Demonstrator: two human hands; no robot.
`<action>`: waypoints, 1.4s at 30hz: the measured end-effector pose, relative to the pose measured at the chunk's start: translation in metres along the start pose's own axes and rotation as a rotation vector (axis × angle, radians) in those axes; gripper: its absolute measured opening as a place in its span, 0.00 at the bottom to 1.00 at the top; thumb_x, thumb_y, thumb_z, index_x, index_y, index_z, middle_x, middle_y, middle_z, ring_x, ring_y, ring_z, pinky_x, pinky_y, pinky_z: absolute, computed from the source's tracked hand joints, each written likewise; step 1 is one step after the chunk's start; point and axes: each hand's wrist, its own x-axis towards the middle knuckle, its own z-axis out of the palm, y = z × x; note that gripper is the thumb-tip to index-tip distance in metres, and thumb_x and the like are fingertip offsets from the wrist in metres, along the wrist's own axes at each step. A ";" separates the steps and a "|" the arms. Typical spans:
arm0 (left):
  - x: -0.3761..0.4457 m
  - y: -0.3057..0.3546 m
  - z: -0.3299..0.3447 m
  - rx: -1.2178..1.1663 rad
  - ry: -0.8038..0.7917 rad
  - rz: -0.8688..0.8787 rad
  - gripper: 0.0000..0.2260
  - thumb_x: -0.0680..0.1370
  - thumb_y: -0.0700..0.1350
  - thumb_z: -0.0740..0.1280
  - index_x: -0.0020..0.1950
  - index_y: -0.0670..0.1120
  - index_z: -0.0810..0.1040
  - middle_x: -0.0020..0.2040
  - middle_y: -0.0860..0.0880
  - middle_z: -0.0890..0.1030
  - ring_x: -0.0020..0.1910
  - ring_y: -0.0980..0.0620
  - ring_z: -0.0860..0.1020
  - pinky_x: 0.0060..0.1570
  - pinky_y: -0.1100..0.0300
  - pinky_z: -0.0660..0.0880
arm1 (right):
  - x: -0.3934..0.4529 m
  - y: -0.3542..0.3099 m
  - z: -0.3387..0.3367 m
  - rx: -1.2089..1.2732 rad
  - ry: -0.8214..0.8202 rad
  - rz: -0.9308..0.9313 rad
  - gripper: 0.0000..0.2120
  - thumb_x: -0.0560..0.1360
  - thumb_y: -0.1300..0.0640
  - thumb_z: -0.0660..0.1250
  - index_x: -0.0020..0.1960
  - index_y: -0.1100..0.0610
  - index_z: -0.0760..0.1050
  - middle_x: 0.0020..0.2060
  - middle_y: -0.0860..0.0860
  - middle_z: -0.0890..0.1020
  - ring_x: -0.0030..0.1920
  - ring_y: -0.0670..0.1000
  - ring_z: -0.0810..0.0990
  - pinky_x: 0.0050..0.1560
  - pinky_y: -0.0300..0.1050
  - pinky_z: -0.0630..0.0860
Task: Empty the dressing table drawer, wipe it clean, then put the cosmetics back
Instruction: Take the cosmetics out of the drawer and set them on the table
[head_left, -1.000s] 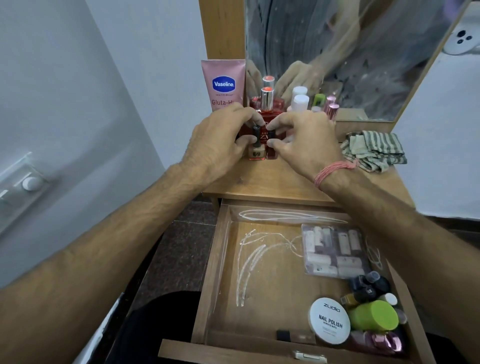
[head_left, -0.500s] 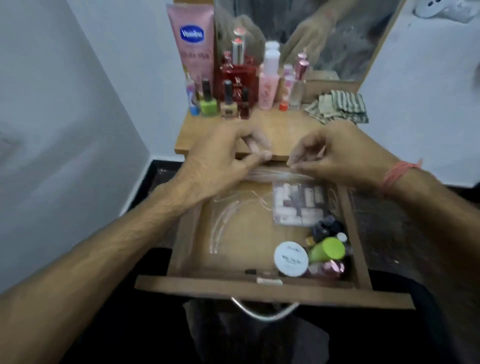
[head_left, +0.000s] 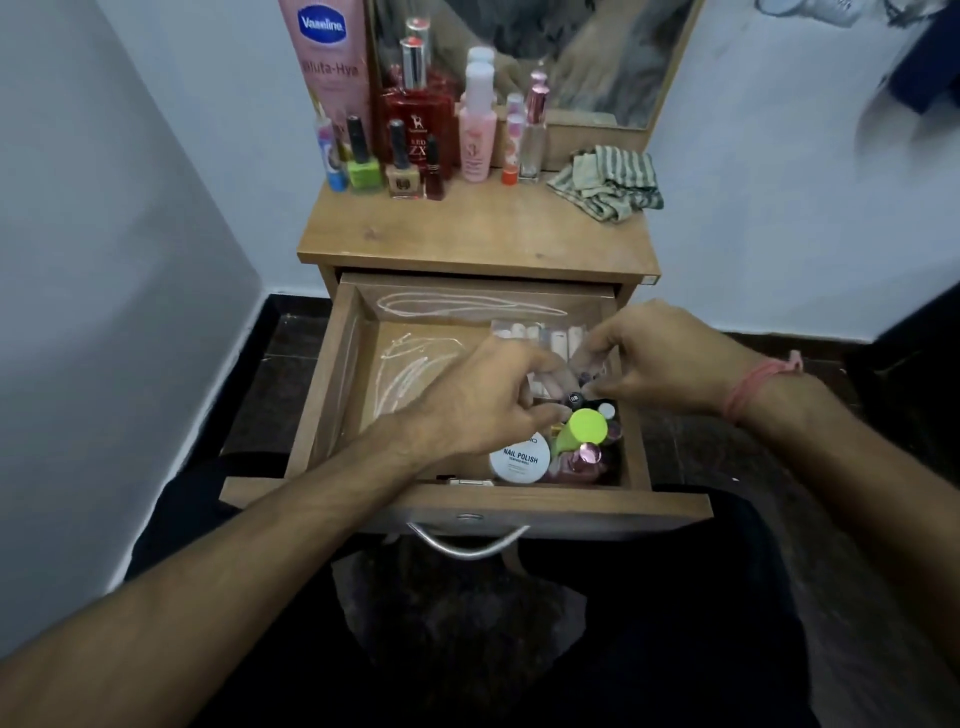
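Observation:
The wooden drawer (head_left: 332, 395) is pulled out in front of me. Its right side holds a clear packet of small tubes (head_left: 550, 335), a white nail polish remover tub (head_left: 519, 457), a green-capped bottle (head_left: 584, 428), a pink-capped bottle (head_left: 587, 457) and a small black-capped bottle (head_left: 574, 400). My left hand (head_left: 483, 400) and my right hand (head_left: 665, 358) hover over these items, fingers curled, with the fingertips close around the black-capped bottle. The fingertips are blurred, so whether either hand grips it is unclear.
On the dressing table top (head_left: 467, 234) stand a pink Vaseline tube (head_left: 327, 57), a red perfume bottle (head_left: 415, 119), several nail polishes (head_left: 384, 166) and a pink bottle (head_left: 477, 130). A striped cloth (head_left: 608, 182) lies at the right. White streaks mark the drawer floor (head_left: 405, 364).
Both hands left the nail polish bottles on the table top and came down into the drawer's right side. My view has tilted down.

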 end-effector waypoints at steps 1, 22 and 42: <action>-0.001 0.009 0.002 0.038 -0.013 0.021 0.11 0.79 0.53 0.80 0.61 0.60 0.87 0.52 0.58 0.88 0.40 0.63 0.84 0.44 0.53 0.86 | -0.009 0.002 0.000 -0.013 0.021 0.008 0.06 0.73 0.51 0.81 0.48 0.43 0.87 0.42 0.39 0.87 0.45 0.42 0.83 0.45 0.42 0.76; -0.020 0.015 -0.055 0.044 0.152 0.156 0.09 0.84 0.48 0.75 0.64 0.53 0.83 0.56 0.59 0.84 0.47 0.59 0.83 0.43 0.71 0.77 | -0.029 -0.008 -0.036 0.099 0.239 -0.013 0.04 0.73 0.51 0.79 0.47 0.45 0.87 0.34 0.36 0.82 0.39 0.32 0.79 0.37 0.33 0.68; 0.071 -0.018 -0.174 0.515 0.671 0.107 0.12 0.83 0.55 0.74 0.65 0.53 0.82 0.62 0.53 0.79 0.66 0.49 0.72 0.57 0.56 0.72 | 0.126 -0.032 -0.072 0.247 0.782 0.055 0.07 0.70 0.56 0.75 0.47 0.48 0.87 0.38 0.43 0.86 0.40 0.42 0.84 0.50 0.46 0.85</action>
